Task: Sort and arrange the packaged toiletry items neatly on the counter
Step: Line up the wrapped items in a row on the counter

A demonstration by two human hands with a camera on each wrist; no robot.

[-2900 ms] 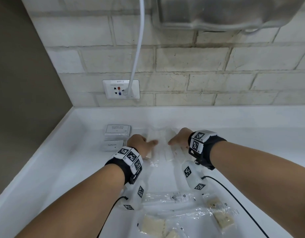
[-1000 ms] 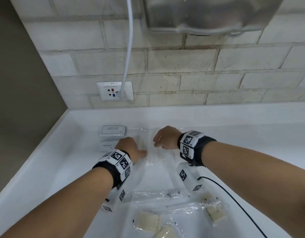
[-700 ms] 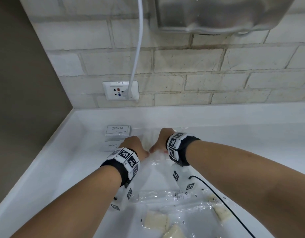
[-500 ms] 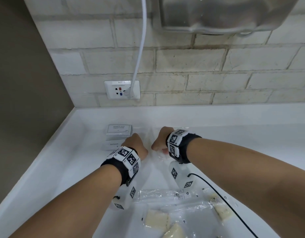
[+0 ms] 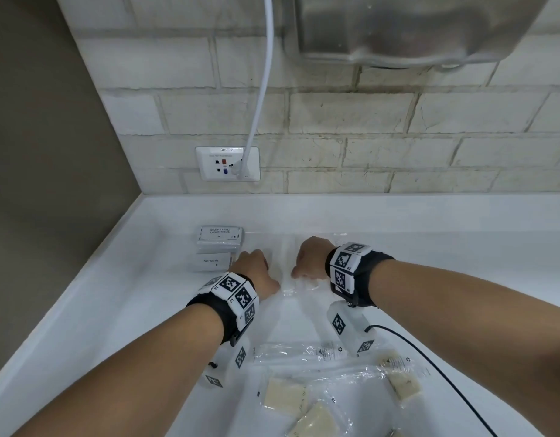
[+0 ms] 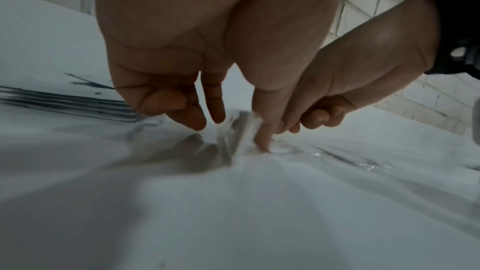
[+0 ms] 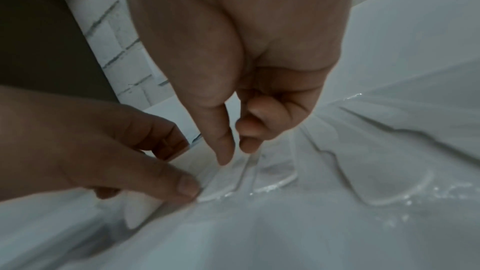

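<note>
Clear plastic packets with flat round white pads inside lie on the white counter. My left hand points its fingers down and pinches a raised edge of one clear packet between thumb and fingers. Close to its right, my right hand has its fingers curled, with thumb and forefinger tips pinching the same film. Just left of the hands stand a stack of shampoo sachets and a toothpaste box.
Nearer to me lie a long clear packet and several packets with beige blocks. A brick wall with a socket, a white cord and a steel dryer stands behind. A brown wall bounds the left.
Both hands have drawn closer together over the clear packets and shifted slightly left toward the boxes. The right hand's fingers have curled under.
</note>
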